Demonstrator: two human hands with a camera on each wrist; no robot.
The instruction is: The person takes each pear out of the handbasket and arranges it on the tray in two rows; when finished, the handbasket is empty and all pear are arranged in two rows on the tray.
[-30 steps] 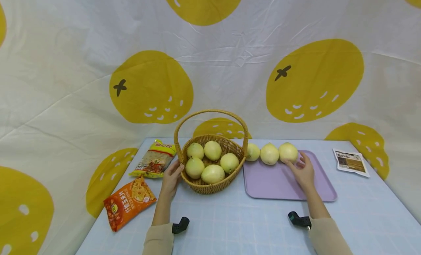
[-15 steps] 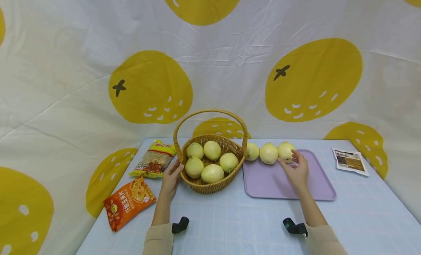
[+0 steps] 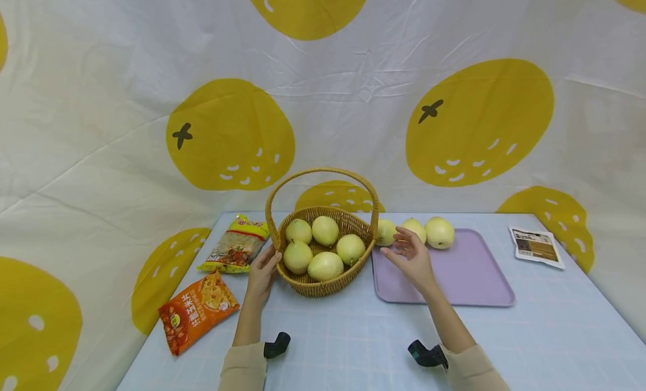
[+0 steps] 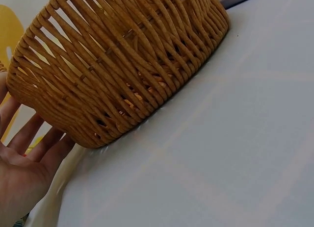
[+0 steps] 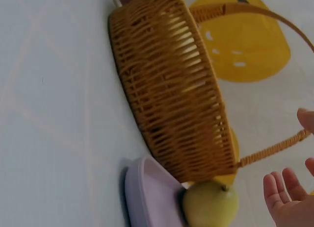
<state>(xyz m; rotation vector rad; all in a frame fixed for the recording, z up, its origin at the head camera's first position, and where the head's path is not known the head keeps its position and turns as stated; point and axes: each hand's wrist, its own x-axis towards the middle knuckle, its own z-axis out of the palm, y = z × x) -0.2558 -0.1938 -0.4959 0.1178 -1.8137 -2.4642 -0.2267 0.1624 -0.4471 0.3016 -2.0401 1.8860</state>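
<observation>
A wicker basket (image 3: 315,289) with a tall hooped handle holds several pale yellow-green pears (image 3: 325,266). My left hand (image 3: 262,276) rests against the basket's left side, thumb at the rim by the handle's foot. In the left wrist view its fingers (image 4: 46,143) extend along the woven wall. My right hand (image 3: 414,262) hovers over the left part of a purple tray (image 3: 469,279), fingers spread and holding nothing. Three pears line the tray's back edge: a left one (image 3: 386,233) beside the basket, a middle one (image 3: 415,228) partly hidden by my right hand, and a right one (image 3: 440,233).
Left of the basket lie a yellow-edged food packet (image 3: 239,245) and an orange snack bag (image 3: 199,311). A white pouch with a brown label (image 3: 537,248) lies at the far right. A fruit-print cloth (image 3: 343,99) hangs behind the table.
My right hand has drawn away from the right pear and moved left past the middle one, with nothing in it. The pears stay put, as do the basket and my left hand.
</observation>
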